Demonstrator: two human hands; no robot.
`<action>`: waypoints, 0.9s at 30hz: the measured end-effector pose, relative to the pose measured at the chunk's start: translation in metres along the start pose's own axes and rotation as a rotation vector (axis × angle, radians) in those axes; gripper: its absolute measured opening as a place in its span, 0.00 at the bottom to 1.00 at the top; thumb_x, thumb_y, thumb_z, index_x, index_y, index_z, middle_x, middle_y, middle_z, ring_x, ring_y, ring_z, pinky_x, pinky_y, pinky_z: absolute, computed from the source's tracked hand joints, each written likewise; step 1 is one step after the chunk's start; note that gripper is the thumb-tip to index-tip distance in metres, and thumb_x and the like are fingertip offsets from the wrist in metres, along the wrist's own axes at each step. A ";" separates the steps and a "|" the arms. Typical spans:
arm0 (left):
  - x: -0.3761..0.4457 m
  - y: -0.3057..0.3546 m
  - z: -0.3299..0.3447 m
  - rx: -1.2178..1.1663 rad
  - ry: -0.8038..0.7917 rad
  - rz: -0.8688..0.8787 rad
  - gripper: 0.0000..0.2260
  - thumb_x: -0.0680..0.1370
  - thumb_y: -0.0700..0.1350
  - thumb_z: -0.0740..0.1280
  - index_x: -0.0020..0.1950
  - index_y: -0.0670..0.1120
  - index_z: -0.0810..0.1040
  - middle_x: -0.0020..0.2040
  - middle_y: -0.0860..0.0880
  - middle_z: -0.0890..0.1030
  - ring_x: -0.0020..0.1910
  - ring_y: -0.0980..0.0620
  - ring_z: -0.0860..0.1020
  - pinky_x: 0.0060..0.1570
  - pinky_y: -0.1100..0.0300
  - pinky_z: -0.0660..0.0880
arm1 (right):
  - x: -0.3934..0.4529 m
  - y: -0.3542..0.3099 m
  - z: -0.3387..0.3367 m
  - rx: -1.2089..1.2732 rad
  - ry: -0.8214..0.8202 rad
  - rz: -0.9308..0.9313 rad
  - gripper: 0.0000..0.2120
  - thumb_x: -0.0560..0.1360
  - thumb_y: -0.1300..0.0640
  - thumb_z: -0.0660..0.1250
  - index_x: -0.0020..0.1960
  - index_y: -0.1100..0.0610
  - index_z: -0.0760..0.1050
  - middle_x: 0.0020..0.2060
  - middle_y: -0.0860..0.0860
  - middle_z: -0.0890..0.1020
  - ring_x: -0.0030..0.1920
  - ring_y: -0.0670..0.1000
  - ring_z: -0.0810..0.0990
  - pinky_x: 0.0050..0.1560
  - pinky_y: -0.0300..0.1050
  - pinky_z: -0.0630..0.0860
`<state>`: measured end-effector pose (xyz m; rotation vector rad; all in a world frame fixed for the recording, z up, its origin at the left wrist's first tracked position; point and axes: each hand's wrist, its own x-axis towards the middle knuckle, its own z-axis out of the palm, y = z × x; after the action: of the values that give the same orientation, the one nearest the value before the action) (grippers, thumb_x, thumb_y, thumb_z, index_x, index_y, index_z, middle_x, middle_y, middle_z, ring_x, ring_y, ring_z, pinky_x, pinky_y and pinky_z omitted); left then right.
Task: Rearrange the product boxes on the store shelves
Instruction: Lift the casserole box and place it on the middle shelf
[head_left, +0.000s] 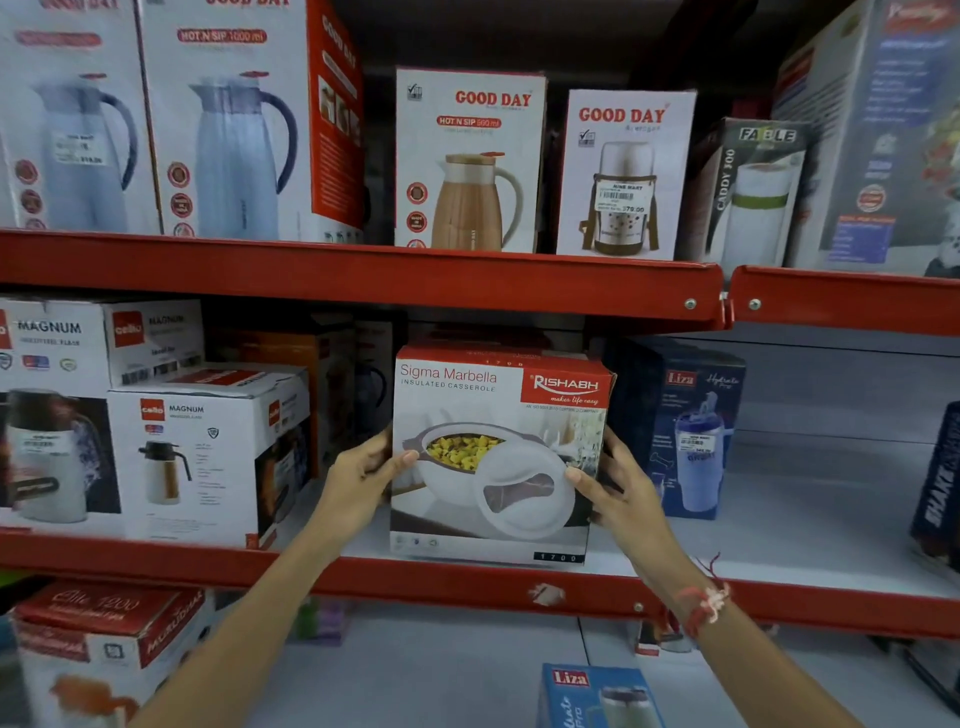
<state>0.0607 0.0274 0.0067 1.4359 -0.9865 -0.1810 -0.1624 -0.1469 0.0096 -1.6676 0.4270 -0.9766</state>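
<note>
- Gripping the Sigma Marbella casserole box (498, 457) from both sides, the left hand (361, 475) has its thumb across the front face and its fingers behind the left edge.
- The right hand (615, 486) is clamped on the box's right edge, thumb on the front; a red thread bracelet (704, 608) circles that wrist.
- The box stands upright at the front of the middle red shelf (363, 574).
- Just left of it sits a white Cello Magnum flask box (192, 457); to the right stands a dark blue Liza bottle box (685, 431).
- On the upper shelf (363, 275), directly above, stand a Good Day Hot N Sip box (470, 161) and a smaller Good Day box (626, 174).
</note>
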 end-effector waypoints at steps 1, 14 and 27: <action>0.001 -0.004 0.000 -0.003 0.006 -0.006 0.14 0.73 0.50 0.68 0.56 0.63 0.78 0.51 0.52 0.86 0.55 0.49 0.82 0.50 0.46 0.81 | 0.000 0.001 0.001 -0.006 0.003 0.002 0.30 0.75 0.61 0.69 0.70 0.41 0.62 0.63 0.46 0.77 0.64 0.49 0.75 0.67 0.60 0.71; 0.000 -0.024 -0.004 0.008 -0.014 -0.008 0.15 0.71 0.52 0.68 0.56 0.67 0.76 0.52 0.59 0.85 0.56 0.53 0.81 0.56 0.44 0.78 | -0.003 0.014 0.009 -0.027 -0.018 -0.009 0.34 0.66 0.49 0.71 0.69 0.37 0.61 0.65 0.43 0.75 0.65 0.43 0.73 0.67 0.61 0.71; -0.020 -0.022 -0.003 0.103 0.074 -0.036 0.31 0.70 0.64 0.67 0.70 0.52 0.69 0.65 0.52 0.77 0.64 0.52 0.75 0.67 0.48 0.71 | -0.020 0.014 0.004 -0.132 0.040 -0.061 0.41 0.66 0.40 0.70 0.75 0.41 0.56 0.74 0.44 0.67 0.73 0.47 0.65 0.73 0.56 0.65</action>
<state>0.0604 0.0387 -0.0216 1.5443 -0.9209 -0.1037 -0.1681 -0.1346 -0.0111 -1.7915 0.4784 -1.0474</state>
